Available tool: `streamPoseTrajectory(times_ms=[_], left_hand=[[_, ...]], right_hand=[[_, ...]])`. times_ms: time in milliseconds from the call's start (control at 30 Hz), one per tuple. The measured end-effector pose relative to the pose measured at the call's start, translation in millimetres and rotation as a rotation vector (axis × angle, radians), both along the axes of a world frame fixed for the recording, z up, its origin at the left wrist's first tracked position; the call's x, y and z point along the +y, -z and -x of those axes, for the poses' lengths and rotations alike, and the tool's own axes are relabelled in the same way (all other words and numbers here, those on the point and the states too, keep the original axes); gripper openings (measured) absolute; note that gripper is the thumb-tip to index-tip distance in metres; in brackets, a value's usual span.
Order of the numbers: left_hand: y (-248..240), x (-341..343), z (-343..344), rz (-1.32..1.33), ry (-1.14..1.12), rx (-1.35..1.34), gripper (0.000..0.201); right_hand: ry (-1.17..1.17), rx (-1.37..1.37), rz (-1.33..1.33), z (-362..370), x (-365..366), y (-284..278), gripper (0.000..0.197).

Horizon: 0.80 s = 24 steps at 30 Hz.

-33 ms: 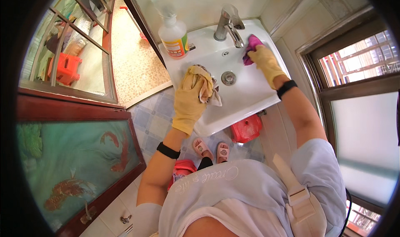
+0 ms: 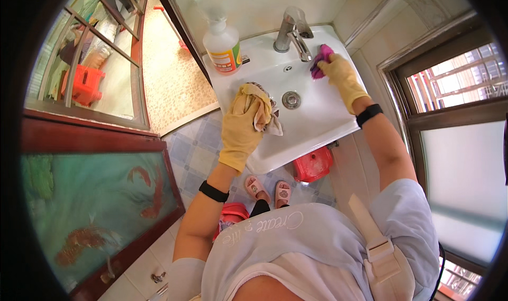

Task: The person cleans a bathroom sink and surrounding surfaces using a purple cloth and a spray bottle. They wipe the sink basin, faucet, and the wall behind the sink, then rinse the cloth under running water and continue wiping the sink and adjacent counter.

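Both my hands wear yellow rubber gloves. My right hand (image 2: 341,77) is closed on a bunched purple cloth (image 2: 321,63), pressed against the right rim of the white sink (image 2: 307,129). Over the sink's left side, my left hand (image 2: 239,134) is wrapped round a crumpled beige and brown cloth (image 2: 261,115); part of that cloth hangs over the basin. Between the hands lies the metal drain (image 2: 291,100). The chrome faucet (image 2: 293,33) stands at the back of the sink, just left of the purple cloth. Fingertips on both hands are partly hidden.
A white spray bottle (image 2: 222,44) with orange liquid stands at the sink's back left corner. Below the sink sits a red plastic basin (image 2: 313,164). A door with a fish-painted panel (image 2: 100,211) is at left, and a framed window (image 2: 460,168) at right.
My right hand and the purple cloth have shifted very slightly to the right. My left hand stays almost still on its cloth.
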<state>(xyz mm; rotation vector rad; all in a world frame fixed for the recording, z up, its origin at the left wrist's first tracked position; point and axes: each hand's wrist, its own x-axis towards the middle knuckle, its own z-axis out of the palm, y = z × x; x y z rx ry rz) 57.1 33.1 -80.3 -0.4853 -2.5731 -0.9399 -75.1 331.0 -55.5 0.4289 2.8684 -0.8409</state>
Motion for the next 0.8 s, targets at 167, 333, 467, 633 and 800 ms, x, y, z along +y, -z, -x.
streamPoseTrajectory(times_ms=[167,333,467,633,800], left_hand=[[-4.5,2.0,-0.8,-0.022,0.004,-0.022,0.053],[-9.6,4.2,-2.8,-0.026,0.004,-0.066,0.053],[-3.9,1.4,-1.4,-0.038,0.006,-0.014,0.054],[-0.2,4.7,-2.5,0.085,0.002,0.004,0.045],[0.0,-3.0,-4.1,0.095,-0.02,0.018,0.046]], right_hand=[[-0.278,0.255,-0.094,47.1,-23.3,-18.3,0.033],[-0.267,-0.078,0.262,74.5,-25.1,1.1,0.03],[-0.458,0.028,0.104,49.0,-11.1,33.6,0.028],[-0.338,0.17,0.018,63.1,-16.8,14.1,0.025],[-0.522,0.131,-0.126,50.7,-28.8,29.2,0.026]])
